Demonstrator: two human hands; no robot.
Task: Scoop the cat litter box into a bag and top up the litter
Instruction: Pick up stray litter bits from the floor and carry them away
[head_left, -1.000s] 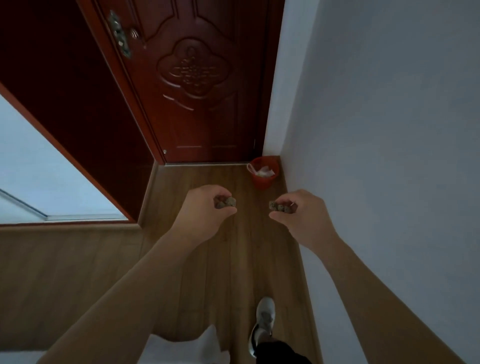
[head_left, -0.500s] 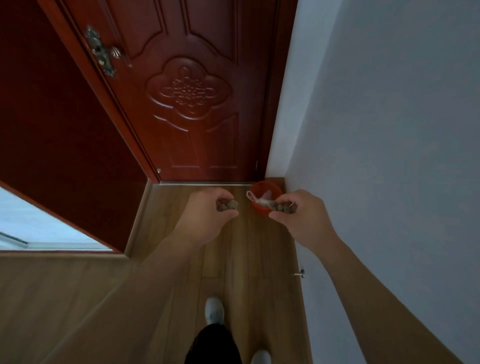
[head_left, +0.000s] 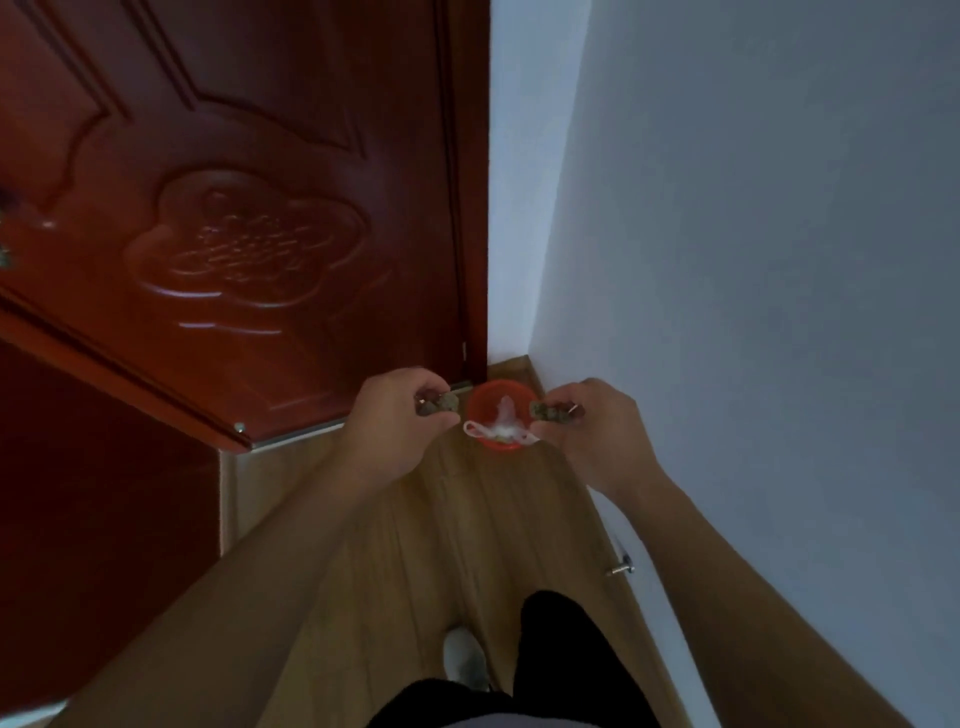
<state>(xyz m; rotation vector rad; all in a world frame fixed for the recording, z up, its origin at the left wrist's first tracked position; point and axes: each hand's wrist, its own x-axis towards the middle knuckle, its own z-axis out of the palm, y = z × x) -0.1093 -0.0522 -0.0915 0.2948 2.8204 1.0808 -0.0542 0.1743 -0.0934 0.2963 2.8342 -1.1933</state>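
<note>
My left hand (head_left: 397, 423) pinches a grey-brown litter clump (head_left: 439, 404) between thumb and fingers. My right hand (head_left: 592, 426) pinches a second litter clump (head_left: 548, 412) the same way. Both clumps hang just left and right of a small red bin (head_left: 483, 402) lined with a white plastic bag (head_left: 501, 423), which stands on the wooden floor in the corner between door and wall. The litter box is out of view.
A dark red carved door (head_left: 249, 234) stands closed ahead, its frame to the left. A pale wall (head_left: 753, 260) runs along the right, with a metal door stop (head_left: 621, 569) at its base. My shoe (head_left: 465, 657) and dark trouser leg are on the wooden floor (head_left: 415, 545).
I have walked forward along the hall; the red bin now sits directly between and below my hands. Both hands keep their grip on the clumps.
</note>
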